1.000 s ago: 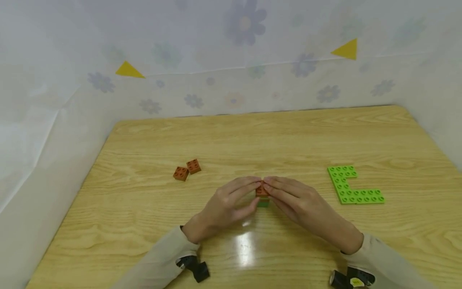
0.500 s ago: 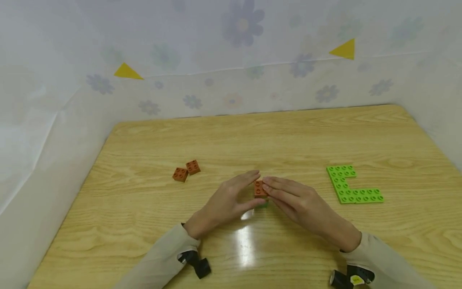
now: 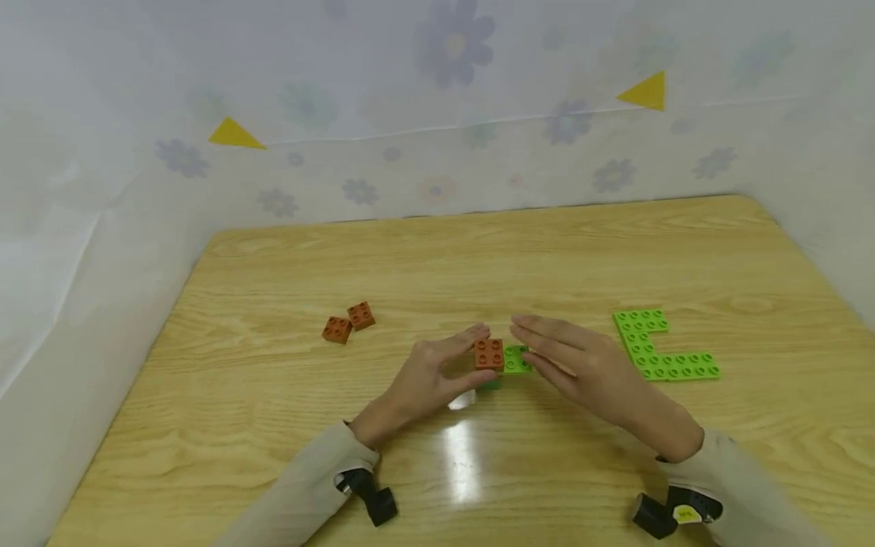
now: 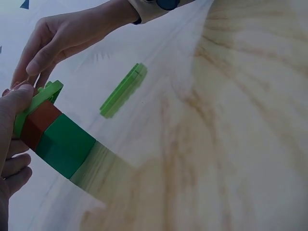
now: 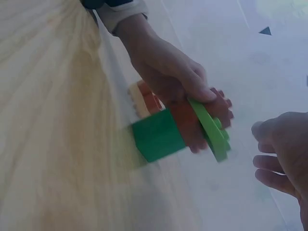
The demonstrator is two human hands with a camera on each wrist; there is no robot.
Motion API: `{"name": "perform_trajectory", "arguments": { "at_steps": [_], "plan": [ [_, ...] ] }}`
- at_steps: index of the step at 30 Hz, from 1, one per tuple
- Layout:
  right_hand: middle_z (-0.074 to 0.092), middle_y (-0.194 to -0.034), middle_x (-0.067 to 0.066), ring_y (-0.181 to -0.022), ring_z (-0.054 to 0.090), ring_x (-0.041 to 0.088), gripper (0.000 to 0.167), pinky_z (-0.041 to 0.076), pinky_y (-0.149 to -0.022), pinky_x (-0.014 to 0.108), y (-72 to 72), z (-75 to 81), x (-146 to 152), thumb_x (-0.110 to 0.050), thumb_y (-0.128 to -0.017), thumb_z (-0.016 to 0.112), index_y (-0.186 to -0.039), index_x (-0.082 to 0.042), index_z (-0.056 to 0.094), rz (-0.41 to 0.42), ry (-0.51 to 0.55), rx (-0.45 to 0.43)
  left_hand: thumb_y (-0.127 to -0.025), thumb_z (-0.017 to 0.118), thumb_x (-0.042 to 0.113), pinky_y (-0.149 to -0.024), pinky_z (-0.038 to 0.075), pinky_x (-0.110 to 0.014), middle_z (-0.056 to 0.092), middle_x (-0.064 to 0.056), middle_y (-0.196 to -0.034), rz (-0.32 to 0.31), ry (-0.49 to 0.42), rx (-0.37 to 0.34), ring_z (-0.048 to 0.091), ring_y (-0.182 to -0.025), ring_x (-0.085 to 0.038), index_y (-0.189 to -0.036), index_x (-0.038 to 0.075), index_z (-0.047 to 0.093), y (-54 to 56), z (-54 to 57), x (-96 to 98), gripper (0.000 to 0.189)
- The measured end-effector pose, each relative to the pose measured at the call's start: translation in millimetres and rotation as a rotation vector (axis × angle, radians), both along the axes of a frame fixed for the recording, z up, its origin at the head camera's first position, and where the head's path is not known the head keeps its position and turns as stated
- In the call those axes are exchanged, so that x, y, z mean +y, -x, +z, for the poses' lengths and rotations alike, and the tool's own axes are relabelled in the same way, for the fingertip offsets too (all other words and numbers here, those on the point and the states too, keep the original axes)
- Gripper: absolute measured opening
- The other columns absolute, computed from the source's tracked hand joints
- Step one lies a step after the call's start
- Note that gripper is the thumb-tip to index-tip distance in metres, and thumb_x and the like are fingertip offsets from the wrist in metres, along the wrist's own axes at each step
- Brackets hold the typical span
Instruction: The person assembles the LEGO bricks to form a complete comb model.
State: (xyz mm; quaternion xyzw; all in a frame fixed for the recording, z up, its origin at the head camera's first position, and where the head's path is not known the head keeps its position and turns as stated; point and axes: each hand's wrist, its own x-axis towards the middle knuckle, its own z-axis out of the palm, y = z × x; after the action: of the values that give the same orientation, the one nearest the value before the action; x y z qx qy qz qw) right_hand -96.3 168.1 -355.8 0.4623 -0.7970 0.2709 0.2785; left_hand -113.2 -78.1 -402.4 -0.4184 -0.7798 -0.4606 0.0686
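My left hand (image 3: 431,368) grips a small stack of toy building bricks from the left, thumb in front and fingers behind. From the bottom up, the stack has a dark green brick (image 4: 67,144), a brown brick (image 4: 41,122), a light green plate (image 5: 211,129) and a second brown brick (image 3: 488,354) with its studs showing. The plate juts out to the right past the bricks. Beside that jutting end is my right hand (image 3: 595,368), its fingers nearly straight and holding nothing. In the right wrist view a gap separates its fingertips from the stack.
Two loose brown bricks (image 3: 337,330) lie on the wooden table (image 3: 273,410) to the left. Light green plates (image 3: 656,365) form an angular C shape on the right. A pale flowered sheet (image 3: 437,175) with yellow triangles stands behind the table.
My right hand has let go of the stack and drawn back to the right, uncovering the light green plate. My left fingers have spread from the top brick to the stack's sides.
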Motion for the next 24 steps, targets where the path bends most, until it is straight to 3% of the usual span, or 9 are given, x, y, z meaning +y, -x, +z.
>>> {"name": "perform_trajectory", "arguments": {
  "at_steps": [4,7,11,12,14,15,18,19,24],
  "plan": [
    [0.067,-0.116,0.016,-0.094,0.068,0.030,0.043,0.054,-0.081,0.019,7.5,2.5,29,-0.032,-0.104,0.043,-0.119,0.000,0.067,-0.126,0.015,-0.005,-0.088,0.072,0.023,-0.102,0.044,-0.031,0.053,-0.024,-0.133,0.015,0.000,-0.007,0.052,-0.124,-0.025,-0.130,-0.006,0.056,-0.4,-0.9,-1.7,0.054],
    [0.068,-0.114,0.017,-0.089,0.069,0.031,0.052,0.057,-0.066,0.031,10.4,1.9,55,-0.038,-0.104,0.038,-0.113,0.002,0.069,-0.237,-0.036,-0.027,-0.087,0.072,0.023,-0.102,0.044,-0.031,0.053,-0.022,-0.134,0.022,-0.006,-0.014,0.053,-0.123,-0.025,-0.131,-0.005,0.056,-0.9,-1.3,-2.2,0.054],
    [0.067,-0.113,0.020,-0.086,0.070,0.034,0.025,0.055,-0.057,0.037,9.7,-0.8,85,-0.010,-0.093,0.065,-0.112,0.005,0.068,-0.334,-0.126,-0.127,-0.086,0.074,0.020,-0.101,0.045,-0.030,0.053,-0.022,-0.134,0.018,-0.024,-0.021,0.053,-0.123,-0.025,-0.131,-0.006,0.056,-2.1,-3.3,-2.0,0.055],
    [0.067,-0.113,0.022,-0.083,0.070,0.034,0.028,0.054,-0.055,0.036,9.4,-2.1,92,-0.001,-0.086,0.071,-0.112,0.006,0.068,-0.351,-0.144,-0.147,-0.086,0.074,0.019,-0.101,0.045,-0.030,0.053,-0.022,-0.133,0.015,-0.032,-0.022,0.053,-0.123,-0.024,-0.131,-0.006,0.056,-2.5,-3.8,-1.7,0.055],
    [0.067,-0.112,0.025,-0.065,0.068,0.021,0.046,0.049,-0.047,0.030,9.6,-5.2,105,0.015,-0.068,0.077,-0.112,0.007,0.067,-0.381,-0.178,-0.181,-0.085,0.074,0.018,-0.101,0.045,-0.030,0.053,-0.024,-0.133,0.007,-0.046,-0.021,0.053,-0.123,-0.024,-0.130,-0.007,0.056,-2.9,-5.6,-0.9,0.054],
    [0.066,-0.111,0.026,-0.056,0.063,0.014,0.049,0.046,-0.045,0.028,10.1,-6.7,110,0.016,-0.064,0.078,-0.112,0.008,0.067,-0.397,-0.197,-0.196,-0.085,0.075,0.018,-0.101,0.045,-0.030,0.053,-0.024,-0.132,0.006,-0.051,-0.022,0.053,-0.123,-0.024,-0.130,-0.007,0.056,-3.1,-5.8,-0.5,0.054],
    [0.064,-0.114,0.029,-0.045,0.041,0.001,0.046,0.042,-0.047,0.027,12.5,-9.7,123,0.013,-0.071,0.076,-0.115,0.010,0.064,-0.451,-0.264,-0.278,-0.085,0.074,0.018,-0.102,0.044,-0.030,0.054,-0.024,-0.132,0.007,-0.062,-0.026,0.053,-0.124,-0.023,-0.130,-0.007,0.056,-3.8,-6.8,0.1,0.054],
    [0.063,-0.116,0.030,-0.046,0.040,0.001,0.046,0.043,-0.049,0.029,13.3,-10.1,125,0.011,-0.073,0.075,-0.117,0.010,0.063,-0.469,-0.288,-0.313,-0.085,0.074,0.018,-0.102,0.044,-0.030,0.054,-0.024,-0.132,0.009,-0.062,-0.025,0.053,-0.124,-0.024,-0.130,-0.007,0.056,-3.9,-6.9,0.1,0.054],
    [0.059,-0.119,0.034,-0.069,0.065,0.027,0.045,0.054,-0.062,0.049,17.2,-11.2,131,0.009,-0.077,0.071,-0.121,0.014,0.058,-0.504,-0.368,-0.422,-0.086,0.073,0.020,-0.102,0.044,-0.031,0.054,-0.023,-0.132,0.014,-0.062,-0.023,0.053,-0.124,-0.024,-0.130,-0.006,0.056,-4.3,-6.5,0.0,0.054]
  ]
}}
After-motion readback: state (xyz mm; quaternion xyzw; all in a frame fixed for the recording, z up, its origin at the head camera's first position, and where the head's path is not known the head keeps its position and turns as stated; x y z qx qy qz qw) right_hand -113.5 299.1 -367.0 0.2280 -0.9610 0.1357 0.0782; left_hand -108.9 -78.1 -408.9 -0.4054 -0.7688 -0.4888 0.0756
